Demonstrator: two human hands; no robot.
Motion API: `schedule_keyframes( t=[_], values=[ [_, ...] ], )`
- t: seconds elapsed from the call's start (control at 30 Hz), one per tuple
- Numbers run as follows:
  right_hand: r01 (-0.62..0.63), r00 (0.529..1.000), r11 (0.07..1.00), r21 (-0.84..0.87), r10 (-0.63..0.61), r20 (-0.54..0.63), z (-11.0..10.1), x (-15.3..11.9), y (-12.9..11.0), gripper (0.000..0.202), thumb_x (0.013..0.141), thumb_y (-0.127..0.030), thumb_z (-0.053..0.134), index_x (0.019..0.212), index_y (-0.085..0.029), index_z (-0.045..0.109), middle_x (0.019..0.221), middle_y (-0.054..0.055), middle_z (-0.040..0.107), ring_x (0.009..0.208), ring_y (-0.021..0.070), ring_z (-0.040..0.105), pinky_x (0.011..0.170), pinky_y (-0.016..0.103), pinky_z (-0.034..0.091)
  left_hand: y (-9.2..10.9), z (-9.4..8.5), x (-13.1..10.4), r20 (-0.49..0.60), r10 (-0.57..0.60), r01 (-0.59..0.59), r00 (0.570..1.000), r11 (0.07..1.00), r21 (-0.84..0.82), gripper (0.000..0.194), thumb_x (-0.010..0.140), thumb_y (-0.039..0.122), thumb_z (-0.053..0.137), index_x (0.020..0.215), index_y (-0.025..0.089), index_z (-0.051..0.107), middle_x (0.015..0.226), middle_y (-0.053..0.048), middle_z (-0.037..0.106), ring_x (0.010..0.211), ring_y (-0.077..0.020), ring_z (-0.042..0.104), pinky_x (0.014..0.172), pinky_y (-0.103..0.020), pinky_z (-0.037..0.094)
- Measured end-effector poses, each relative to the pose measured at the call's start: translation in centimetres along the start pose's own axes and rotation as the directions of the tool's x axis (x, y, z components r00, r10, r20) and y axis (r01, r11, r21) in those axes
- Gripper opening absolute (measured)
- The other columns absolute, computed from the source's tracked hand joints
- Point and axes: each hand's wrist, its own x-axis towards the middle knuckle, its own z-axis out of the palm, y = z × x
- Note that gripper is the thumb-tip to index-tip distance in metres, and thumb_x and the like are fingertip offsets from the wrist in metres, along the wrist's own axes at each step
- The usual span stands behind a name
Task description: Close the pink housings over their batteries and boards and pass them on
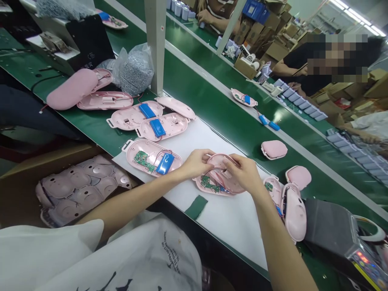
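Note:
My left hand point(200, 161) and my right hand point(244, 171) both grip a pink plastic shell half point(232, 180), fingers closed on its rim. It is tilted above another pink shell half point(200, 186) that lies on the white sheet and carries a green circuit board point(207, 182). Part of a blue battery shows under the tilted piece, and thin wires run between the two. Left of my hands lies an open pink shell point(145, 146) with a circuit board point(142, 159) and a blue battery point(165, 163) inside.
Further shell halves with blue batteries point(157, 127) lie to the left, beside a bag of screws point(135, 70) and a metal post point(155, 48). A box of pink shells point(87, 182) stands lower left. At right are closed pink cases point(274, 149) and a dark device point(330, 230). Co-workers sit across.

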Motion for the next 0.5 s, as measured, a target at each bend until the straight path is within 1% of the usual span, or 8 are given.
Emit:
schedule_keyframes(
  t=[0.1, 0.17, 0.27, 0.37, 0.4, 0.43, 0.47, 0.5],
  values=[
    [0.019, 0.997, 0.993, -0.119, -0.027, -0.069, 0.5, 0.7, 0.0, 0.028, 0.076, -0.048, 0.058, 0.07, -0.021, 0.058, 0.063, 0.001, 0.058, 0.059, 0.0165, 0.046, 0.058, 0.028, 0.029, -0.1, -0.2, -0.2, -0.011, 0.0, 0.0, 1.0, 0.998, 0.063, 0.027, 0.072, 0.011, 0.066, 0.098, 0.012, 0.063, 0.081, -0.006, 0.071, 0.071, -0.0179, 0.068, 0.059, -0.024, 0.052],
    [0.045, 0.993, 0.986, -0.16, -0.062, -0.101, 0.8, 0.9, -0.1, 0.023, 0.077, -0.043, 0.059, 0.07, -0.021, 0.058, 0.064, 0.001, 0.06, 0.059, 0.0168, 0.048, 0.059, 0.029, 0.03, 0.1, -0.4, -0.4, 0.008, 0.063, -0.063, 0.998, 0.98, 0.19, 0.023, 0.075, 0.02, 0.066, 0.097, 0.014, 0.062, 0.079, -0.003, 0.069, 0.069, -0.0166, 0.065, 0.058, -0.023, 0.049],
    [0.092, 0.992, 0.981, -0.173, -0.106, -0.073, 0.8, 0.9, -0.9, 0.015, 0.079, -0.034, 0.063, 0.077, -0.019, 0.064, 0.073, 0.003, 0.066, 0.066, 0.0183, 0.057, 0.063, 0.028, 0.035, 0.8, -0.4, -0.9, 0.025, 0.178, -0.173, 0.984, 0.904, 0.39, 0.026, 0.078, 0.038, 0.064, 0.09, 0.015, 0.062, 0.079, -0.001, 0.067, 0.07, -0.0159, 0.06, 0.06, -0.023, 0.046],
    [0.13, 0.989, 0.978, -0.163, -0.14, -0.049, 0.7, 0.6, -1.1, 0.015, 0.082, -0.033, 0.067, 0.086, -0.019, 0.068, 0.083, 0.004, 0.07, 0.078, 0.0206, 0.063, 0.07, 0.029, 0.042, 2.0, 0.3, -0.9, -0.005, 0.163, -0.135, 0.987, 0.833, 0.537, 0.035, 0.076, 0.05, 0.062, 0.084, 0.016, 0.061, 0.072, 0.001, 0.065, 0.065, -0.015, 0.058, 0.057, -0.021, 0.043],
    [0.151, 0.983, 0.979, -0.134, -0.163, -0.085, 0.6, 0.2, -0.8, 0.017, 0.082, -0.033, 0.069, 0.091, -0.019, 0.069, 0.088, 0.004, 0.071, 0.084, 0.0212, 0.065, 0.074, 0.029, 0.044, 2.4, 0.6, -0.8, -0.017, 0.149, -0.111, 0.989, 0.803, 0.585, 0.037, 0.074, 0.053, 0.062, 0.082, 0.017, 0.06, 0.068, 0.002, 0.064, 0.063, -0.0145, 0.057, 0.055, -0.02, 0.041],
    [0.162, 0.971, 0.983, -0.084, -0.174, -0.162, 0.4, -0.5, -0.1, 0.021, 0.081, -0.033, 0.073, 0.096, -0.019, 0.07, 0.093, 0.004, 0.072, 0.09, 0.0219, 0.065, 0.08, 0.03, 0.046, 2.8, 0.9, -0.7, -0.03, 0.133, -0.086, 0.991, 0.778, 0.623, 0.04, 0.072, 0.057, 0.062, 0.081, 0.018, 0.06, 0.064, 0.004, 0.063, 0.059, -0.014, 0.055, 0.052, -0.02, 0.04],
    [0.145, 0.947, 0.989, -0.002, -0.139, -0.29, 0.1, -1.6, 0.7, 0.026, 0.08, -0.034, 0.076, 0.1, -0.02, 0.07, 0.099, 0.004, 0.072, 0.096, 0.0222, 0.065, 0.085, 0.03, 0.048, 3.3, 1.2, -0.7, -0.049, 0.116, -0.056, 0.992, 0.753, 0.655, 0.043, 0.069, 0.061, 0.062, 0.08, 0.02, 0.059, 0.059, 0.004, 0.061, 0.054, -0.0136, 0.053, 0.048, -0.02, 0.038],
    [0.11, 0.895, 0.989, 0.103, -0.053, -0.443, -0.3, -3.1, 1.8, 0.03, 0.078, -0.035, 0.079, 0.104, -0.021, 0.07, 0.104, 0.004, 0.071, 0.101, 0.0225, 0.064, 0.09, 0.031, 0.049, 3.6, 1.5, -0.7, -0.077, 0.098, -0.019, 0.992, 0.731, 0.682, 0.046, 0.067, 0.065, 0.062, 0.079, 0.021, 0.058, 0.055, 0.005, 0.059, 0.05, -0.0135, 0.052, 0.045, -0.02, 0.037]
  ],
)
